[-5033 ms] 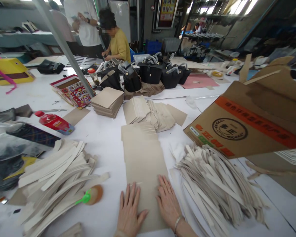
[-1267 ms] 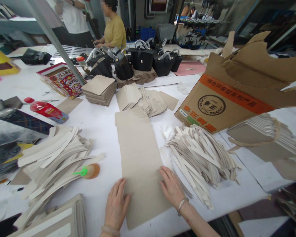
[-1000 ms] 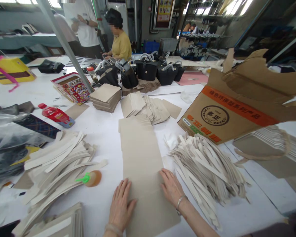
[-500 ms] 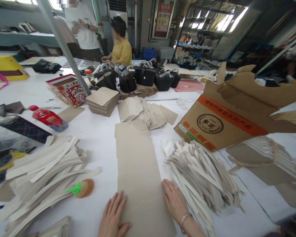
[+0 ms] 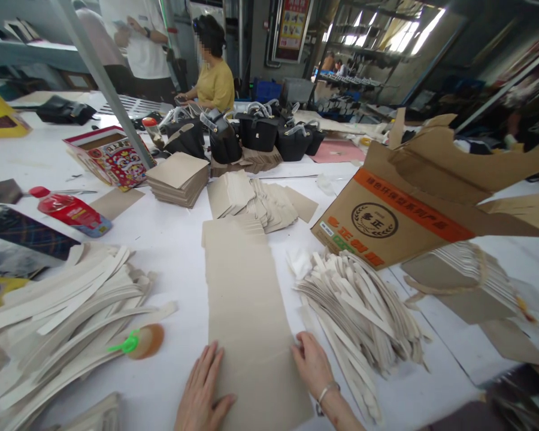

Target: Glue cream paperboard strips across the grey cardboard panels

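A long run of overlapping beige cardboard sheets [image 5: 247,299] lies flat on the white table in front of me. My left hand [image 5: 202,389] rests along its left edge, fingers stretched out and thumb apart on the cardboard. At the right edge, my right hand [image 5: 314,365], with a bracelet at the wrist, has its fingers curled in against the cardboard; the fingertips are partly hidden. Right of that hand lies a heap of pale strips [image 5: 363,311]. A bottle with a green nozzle [image 5: 146,342] and amber contents is left of the sheets, beside another strip pile [image 5: 81,317].
Beyond the sheets are loose cardboard pieces [image 5: 269,203], a square stack [image 5: 179,179] and black handbags [image 5: 258,131]. An open carton [image 5: 368,215] stands right. A red bottle [image 5: 72,212] and a patterned box [image 5: 112,158] are left. A person in yellow [image 5: 215,84] sits across.
The fingers of my right hand have curled in from a stretched pose at the sheet's edge. My left hand stays at the left edge. The whole view has shifted slightly.
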{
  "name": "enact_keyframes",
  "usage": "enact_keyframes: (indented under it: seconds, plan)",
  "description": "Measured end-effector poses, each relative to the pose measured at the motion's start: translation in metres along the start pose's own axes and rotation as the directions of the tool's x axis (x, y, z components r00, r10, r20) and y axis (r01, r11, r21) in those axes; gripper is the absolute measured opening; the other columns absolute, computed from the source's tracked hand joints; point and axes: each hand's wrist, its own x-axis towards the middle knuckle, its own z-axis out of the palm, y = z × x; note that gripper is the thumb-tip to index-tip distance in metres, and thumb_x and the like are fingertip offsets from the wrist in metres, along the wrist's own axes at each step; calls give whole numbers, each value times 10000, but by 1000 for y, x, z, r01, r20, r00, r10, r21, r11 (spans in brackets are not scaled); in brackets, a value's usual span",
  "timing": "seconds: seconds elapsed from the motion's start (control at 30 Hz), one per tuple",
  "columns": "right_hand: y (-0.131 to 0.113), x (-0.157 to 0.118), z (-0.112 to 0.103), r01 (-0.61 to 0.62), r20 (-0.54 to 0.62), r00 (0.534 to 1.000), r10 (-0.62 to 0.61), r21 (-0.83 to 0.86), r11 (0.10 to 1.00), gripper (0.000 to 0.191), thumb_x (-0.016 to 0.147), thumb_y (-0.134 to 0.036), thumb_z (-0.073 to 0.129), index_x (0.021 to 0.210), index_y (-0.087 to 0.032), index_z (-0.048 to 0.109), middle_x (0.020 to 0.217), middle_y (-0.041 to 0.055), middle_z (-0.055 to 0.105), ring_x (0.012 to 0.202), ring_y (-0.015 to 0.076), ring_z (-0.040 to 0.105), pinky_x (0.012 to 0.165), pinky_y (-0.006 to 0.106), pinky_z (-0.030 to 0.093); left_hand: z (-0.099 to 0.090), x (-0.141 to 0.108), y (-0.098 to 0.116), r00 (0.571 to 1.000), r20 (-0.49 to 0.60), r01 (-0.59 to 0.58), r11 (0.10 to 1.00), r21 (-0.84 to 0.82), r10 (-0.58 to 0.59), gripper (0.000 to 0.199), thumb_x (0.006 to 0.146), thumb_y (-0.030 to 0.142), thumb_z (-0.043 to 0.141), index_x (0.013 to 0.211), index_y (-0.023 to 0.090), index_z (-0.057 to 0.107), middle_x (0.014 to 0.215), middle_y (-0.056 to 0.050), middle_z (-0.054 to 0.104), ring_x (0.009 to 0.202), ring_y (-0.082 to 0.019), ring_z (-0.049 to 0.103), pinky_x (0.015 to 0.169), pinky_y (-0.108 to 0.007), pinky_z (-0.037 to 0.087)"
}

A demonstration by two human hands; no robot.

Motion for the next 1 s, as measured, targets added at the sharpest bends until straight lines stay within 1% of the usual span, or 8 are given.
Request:
enact_keyframes:
  seconds: [0.07,0.2,0.33,0.5,0.6,0.67,0.83,1.0]
  plan:
    - [-5,-2,3,-34,-8,999,33,-25,999,71,771,-187,420,762,-209,487,749,35,593,686,172,572,634,261,417,1,0,-1,1000,4,-3,1000,-2,3,852,708,287,566,1388,272,53,1425,-71,299,1283,-256,306,999,-432,384]
    - [-5,-10,7,-61,-10,998,61,-21,998,74,769,-201,432,698,-220,440,696,19,581,658,169,568,608,258,394,-1,0,-3,1000,17,-12,1000,-18,12,838,701,269,564,1388,261,85,1428,-73,293,1288,-263,293,1006,-439,374]
    - [-4,-17,8,-86,11,996,86,22,996,84,773,-211,425,690,-227,419,662,4,568,629,165,561,594,256,387,-1,-1,-5,1000,25,-3,999,-51,4,828,683,253,570,1382,275,126,1437,-49,277,1288,-259,294,1010,-420,375]
    - [-6,-26,7,-84,1,996,84,52,995,55,766,-203,423,717,-223,437,710,17,570,673,169,568,630,256,404,0,-1,-4,999,52,5,997,-71,-1,782,685,233,552,1374,253,181,1445,-45,257,1301,-252,263,1022,-419,356]
    - [-6,-32,8,-78,-6,997,79,54,995,58,759,-186,419,758,-222,465,749,27,569,701,175,568,642,256,418,-3,0,-3,997,76,-18,998,-62,23,764,685,229,551,1368,238,208,1450,-51,242,1313,-254,229,1028,-421,345]
    - [-5,-37,11,-64,-9,998,65,60,996,117,750,-162,414,818,-222,487,785,33,567,728,179,568,662,260,430,-5,1,-2,995,90,-33,998,-45,37,760,686,237,556,1366,236,215,1450,-53,242,1316,-254,220,1025,-419,349]
    - [-2,-48,18,-5,-36,999,7,65,998,433,726,-106,396,1137,-235,441,943,51,531,831,175,566,737,250,445,-7,2,-6,991,105,-86,996,27,83,745,704,291,558,1365,241,217,1442,-59,259,1314,-264,227,1028,-461,329]
    - [-3,-51,18,-10,-12,1000,11,83,997,461,731,-97,383,1167,-240,431,950,52,501,834,173,557,748,251,440,-6,2,-5,992,95,-85,995,59,79,713,723,320,550,1358,247,234,1441,-61,265,1312,-267,235,1030,-469,310]
